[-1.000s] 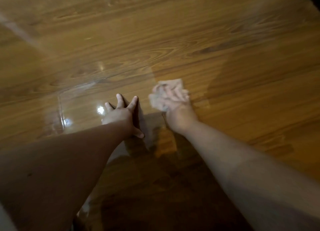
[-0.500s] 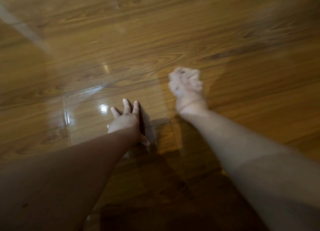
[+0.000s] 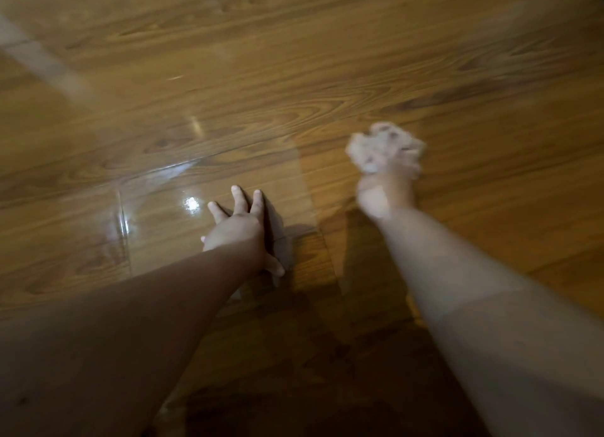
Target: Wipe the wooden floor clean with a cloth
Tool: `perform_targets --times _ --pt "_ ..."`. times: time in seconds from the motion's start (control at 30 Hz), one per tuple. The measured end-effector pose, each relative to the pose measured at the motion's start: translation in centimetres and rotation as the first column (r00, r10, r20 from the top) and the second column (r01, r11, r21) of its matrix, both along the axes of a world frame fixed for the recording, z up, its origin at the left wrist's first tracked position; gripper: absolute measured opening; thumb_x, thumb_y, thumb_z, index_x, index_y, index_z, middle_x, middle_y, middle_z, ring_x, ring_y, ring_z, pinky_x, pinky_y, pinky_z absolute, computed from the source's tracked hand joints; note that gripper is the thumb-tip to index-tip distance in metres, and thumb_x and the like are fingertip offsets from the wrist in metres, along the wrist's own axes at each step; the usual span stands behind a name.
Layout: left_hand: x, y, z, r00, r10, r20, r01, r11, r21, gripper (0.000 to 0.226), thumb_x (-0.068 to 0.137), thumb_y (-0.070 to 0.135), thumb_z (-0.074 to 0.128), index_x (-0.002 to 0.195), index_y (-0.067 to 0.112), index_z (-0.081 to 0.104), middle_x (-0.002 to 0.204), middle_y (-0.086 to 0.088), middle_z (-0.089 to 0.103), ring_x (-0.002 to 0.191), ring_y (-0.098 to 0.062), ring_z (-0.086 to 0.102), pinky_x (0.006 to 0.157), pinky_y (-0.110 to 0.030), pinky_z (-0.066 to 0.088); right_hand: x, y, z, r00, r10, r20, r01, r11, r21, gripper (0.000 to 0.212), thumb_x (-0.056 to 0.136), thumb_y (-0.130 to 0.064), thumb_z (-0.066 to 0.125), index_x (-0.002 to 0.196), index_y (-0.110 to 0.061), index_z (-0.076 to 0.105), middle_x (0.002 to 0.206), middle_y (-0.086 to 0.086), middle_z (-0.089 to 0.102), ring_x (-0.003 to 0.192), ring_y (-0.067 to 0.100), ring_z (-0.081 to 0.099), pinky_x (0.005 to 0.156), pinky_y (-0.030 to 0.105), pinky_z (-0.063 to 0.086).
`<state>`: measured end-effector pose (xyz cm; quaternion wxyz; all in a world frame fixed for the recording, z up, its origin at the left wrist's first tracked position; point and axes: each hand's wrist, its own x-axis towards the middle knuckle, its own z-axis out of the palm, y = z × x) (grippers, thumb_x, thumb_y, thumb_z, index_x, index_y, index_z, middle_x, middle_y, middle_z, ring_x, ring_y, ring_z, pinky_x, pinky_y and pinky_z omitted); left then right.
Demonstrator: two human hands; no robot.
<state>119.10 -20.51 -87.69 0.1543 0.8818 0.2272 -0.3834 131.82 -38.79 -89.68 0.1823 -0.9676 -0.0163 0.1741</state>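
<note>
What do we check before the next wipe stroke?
1. The cloth is bunched in the grip of the right hand: ok.
2. The left hand is flat on the wooden floor with fingers spread: ok.
3. The cloth is touching the wooden floor: cannot tell, motion blur.
4. The left hand is out of the cloth's way: ok, they are apart.
5. The glossy patch under the left hand is wiped clean: cannot tell.

Left hand (image 3: 238, 230) rests flat on the wooden floor (image 3: 294, 76); blurred right hand (image 3: 385, 188) grips a cloth (image 3: 382, 148).
</note>
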Motion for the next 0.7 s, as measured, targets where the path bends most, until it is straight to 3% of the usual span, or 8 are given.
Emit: perform_targets --times 0.1,0.17,0.27,0.37,0.47,0.53,0.63,0.7 --pt "-0.1 -0.1 -0.1 1.0 -0.017 0.021 0.017 1.0 0.016 0.151 0.046 0.041 0.093 0.149 0.031 -0.016 0.153 0.001 -0.033 0.14 -0.045 -0.02 0.105 -0.067 0.029 -4.7 4.5 0.4 0.861 0.507 -0.046 -0.498 0.858 0.123 0.058 0.093 -0.024 0.032 0.15 -0.035 0.028 0.162 -0.005 0.009 0.148 0.02 0.006 0.12 0.035 0.005" --pt "-0.1 -0.1 -0.1 0.999 -0.011 0.033 0.01 1.0 0.015 0.149 0.047 0.042 0.093 0.15 0.031 -0.015 0.154 0.002 -0.032 0.141 -0.044 -0.019 0.105 -0.066 0.03 -5.0 4.0 1.0 0.757 0.647 -0.085 -0.625 0.757 0.192 0.057 0.095 -0.012 0.038 0.146 -0.037 0.036 0.162 -0.007 0.008 0.149 0.016 0.0 0.118 0.036 0.001" --pt "-0.8 0.3 -0.2 0.997 -0.012 0.076 0.012 1.0 0.005 0.147 0.047 0.049 0.09 0.15 0.032 -0.014 0.155 0.005 -0.03 0.142 -0.041 -0.018 0.106 -0.064 0.029 -1.9 -0.4 0.8 0.883 0.47 -0.005 -0.466 0.876 0.12 0.063 0.089 -0.003 0.048 0.146 -0.028 0.038 0.162 0.005 0.011 0.149 0.026 0.004 0.118 0.039 0.011" --pt "-1.8 0.5 -0.3 0.991 -0.044 0.129 0.039 0.998 0.04 0.139 0.051 0.06 0.085 0.151 0.034 -0.008 0.157 0.007 -0.024 0.144 -0.035 -0.015 0.106 -0.057 0.035 1.9 -6.9 0.5 0.994 0.112 -0.005 -0.112 0.988 -0.103 0.058 0.091 -0.01 0.052 0.147 -0.022 0.037 0.161 0.008 0.013 0.146 0.032 0.01 0.117 0.038 0.015" --pt "-3.1 0.6 -0.6 0.963 -0.012 0.269 -0.005 0.998 0.063 0.121 0.06 0.069 0.074 0.15 0.038 -0.001 0.16 0.01 -0.01 0.147 -0.026 -0.005 0.107 -0.052 0.036 2.0 -8.9 1.0 0.969 -0.242 -0.041 0.234 0.962 -0.141 0.069 0.098 -0.022 0.049 0.155 -0.029 0.011 0.162 0.006 0.006 0.147 0.032 0.01 0.117 0.044 0.019" --pt "-3.4 0.5 -0.3 0.893 0.17 0.416 -0.172 0.985 -0.034 0.109 0.067 0.067 0.07 0.149 0.042 0.003 0.161 0.007 0.0 0.147 -0.025 0.008 0.11 -0.051 0.033 -0.2 -6.0 1.4 0.989 -0.124 -0.081 0.122 0.992 -0.022 0.059 0.102 -0.025 0.043 0.154 -0.024 0.015 0.156 0.011 0.022 0.138 0.033 0.031 0.107 0.045 0.036" --pt "-2.9 0.3 0.2 0.741 0.25 0.623 -0.198 0.968 -0.153 0.094 0.074 0.06 0.066 0.149 0.045 0.011 0.161 -0.001 -0.002 0.145 -0.028 0.015 0.115 -0.043 0.025 -5.9 1.6 1.7 0.987 0.074 -0.143 -0.01 0.915 0.403 0.035 0.103 -0.013 0.04 0.138 -0.019 0.038 0.112 0.005 0.053 0.088 0.015 0.058 0.065 0.027 0.053" --pt "-2.6 0.4 0.7 0.737 0.17 0.654 -0.12 0.985 -0.121 0.087 0.077 0.061 0.061 0.149 0.045 0.015 0.161 -0.003 -0.006 0.147 -0.027 0.008 0.118 -0.044 0.018 -8.3 5.6 3.2 0.961 0.208 -0.185 -0.043 0.768 0.639 0.05 0.101 0.0 0.037 0.146 -0.021 0.037 0.141 0.002 0.047 0.124 0.014 0.049 0.102 0.028 0.045"
